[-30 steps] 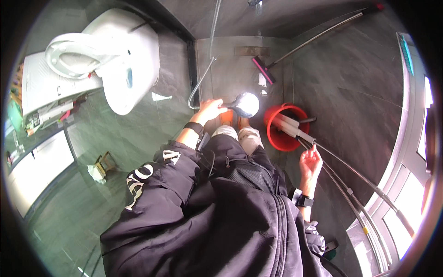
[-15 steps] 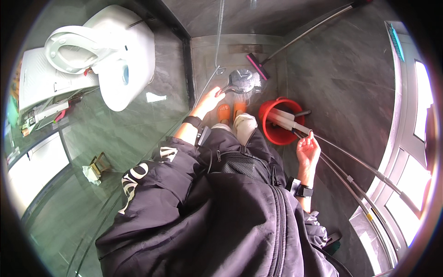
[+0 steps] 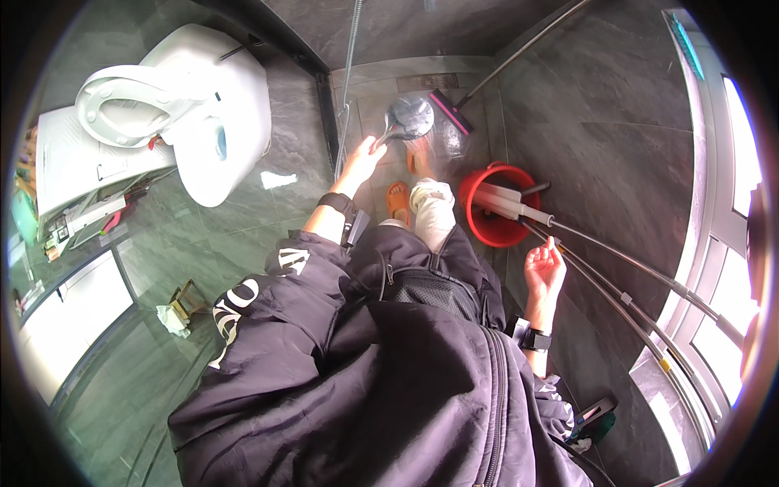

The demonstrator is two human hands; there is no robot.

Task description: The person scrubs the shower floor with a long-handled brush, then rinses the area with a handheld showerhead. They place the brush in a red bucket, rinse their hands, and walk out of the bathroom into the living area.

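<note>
My left hand (image 3: 363,161) is closed around the handle of a round shower head (image 3: 411,118), held out in front of me above the floor. Fine water streaks fall from it around my right foot, which wears an orange slipper (image 3: 418,161). The other orange slipper (image 3: 398,200) is on my left foot, a little nearer to me. My right hand (image 3: 544,272) is raised palm up, its fingers curled in with nothing visible in them. Just beyond it stands a red bucket (image 3: 477,180) with white mop heads (image 3: 497,200) inside and long metal poles (image 3: 617,256) leaning out.
A silvery shower hose (image 3: 350,65) hangs ahead. Past the feet, a pink-edged floor squeegee (image 3: 451,112) rests near a drain grate (image 3: 428,82). To the left, behind glass, are a white toilet (image 3: 213,158) and a small stool (image 3: 188,299). A window (image 3: 734,146) is at right.
The shower head and my left hand have shifted slightly left and away from me. My right foot has moved forward beneath the shower head. My right hand stays curled near the poles.
</note>
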